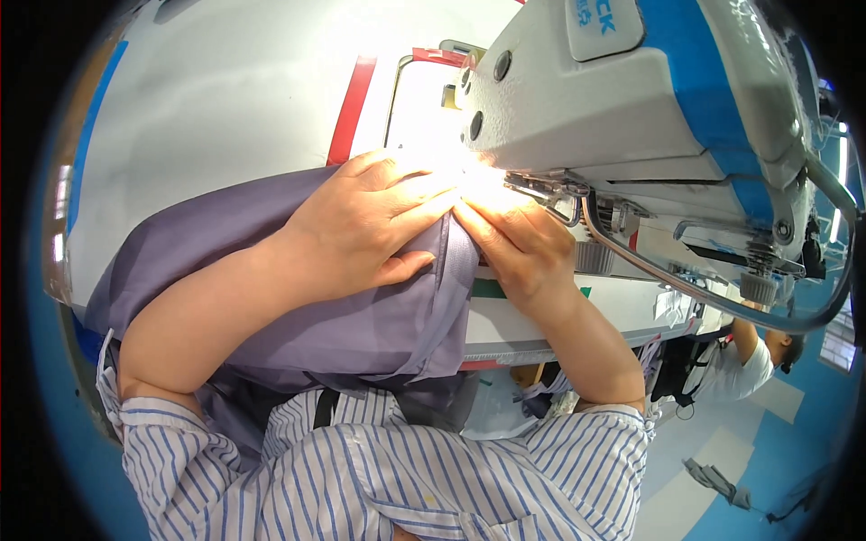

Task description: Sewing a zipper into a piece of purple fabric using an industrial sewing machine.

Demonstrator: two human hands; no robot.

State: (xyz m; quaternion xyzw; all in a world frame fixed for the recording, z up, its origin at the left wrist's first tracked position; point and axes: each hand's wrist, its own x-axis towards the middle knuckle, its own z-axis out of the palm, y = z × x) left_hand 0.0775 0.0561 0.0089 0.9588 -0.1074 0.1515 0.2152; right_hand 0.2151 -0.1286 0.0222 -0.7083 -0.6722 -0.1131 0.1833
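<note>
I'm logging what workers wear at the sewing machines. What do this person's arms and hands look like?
Both the left hand and right hand are bare: no gloves, and no rings or watch visible. Forearms are uncovered; short white sleeves with blue stripes end near the elbows.

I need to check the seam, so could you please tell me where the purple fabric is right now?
In the head view, the purple fabric lies centre-left on the white table, pressed under the left hand and right hand beside the sewing machine.
</note>
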